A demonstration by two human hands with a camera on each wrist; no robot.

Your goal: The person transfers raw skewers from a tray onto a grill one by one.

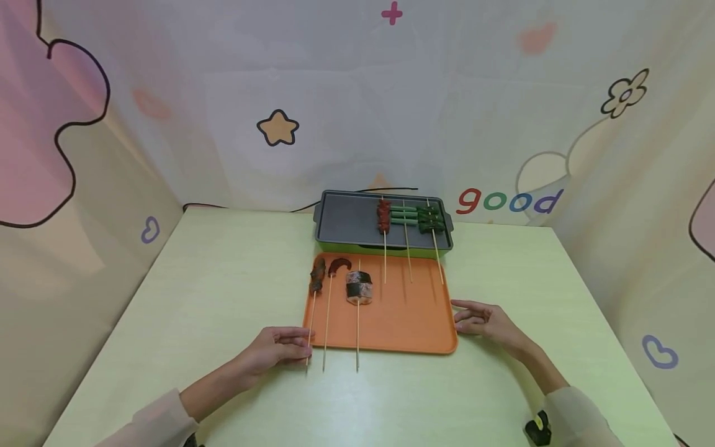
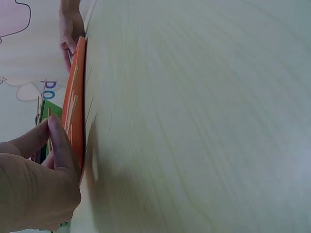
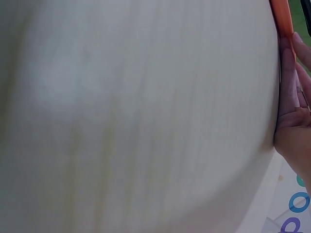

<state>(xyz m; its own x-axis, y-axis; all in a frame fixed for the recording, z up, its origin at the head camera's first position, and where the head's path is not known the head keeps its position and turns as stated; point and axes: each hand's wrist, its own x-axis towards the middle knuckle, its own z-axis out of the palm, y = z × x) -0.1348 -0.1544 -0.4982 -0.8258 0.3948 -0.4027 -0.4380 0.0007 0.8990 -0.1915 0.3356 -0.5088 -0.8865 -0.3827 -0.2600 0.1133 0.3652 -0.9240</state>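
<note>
An orange tray (image 1: 410,323) lies on the table between my two hands. My left hand (image 1: 279,351) holds it at the near left corner, and a brown meat skewer (image 1: 316,277) crosses those fingertips. My right hand (image 1: 488,323) grips the tray's right edge; in the right wrist view its fingers (image 3: 288,73) reach round the orange rim. Also on the tray are a skewer with a curved dark-red piece (image 1: 339,266) and one with a white piece wrapped in dark bands (image 1: 359,292). Their sticks stick out past the near rim.
Behind the tray stands a grey-topped green grill (image 1: 349,217). On its right half lie a red chunk skewer (image 1: 383,217), a green bean skewer (image 1: 403,215) and a leafy green skewer (image 1: 430,220), sticks overhanging the tray. A printed curtain (image 1: 357,99) encloses the table (image 1: 223,279).
</note>
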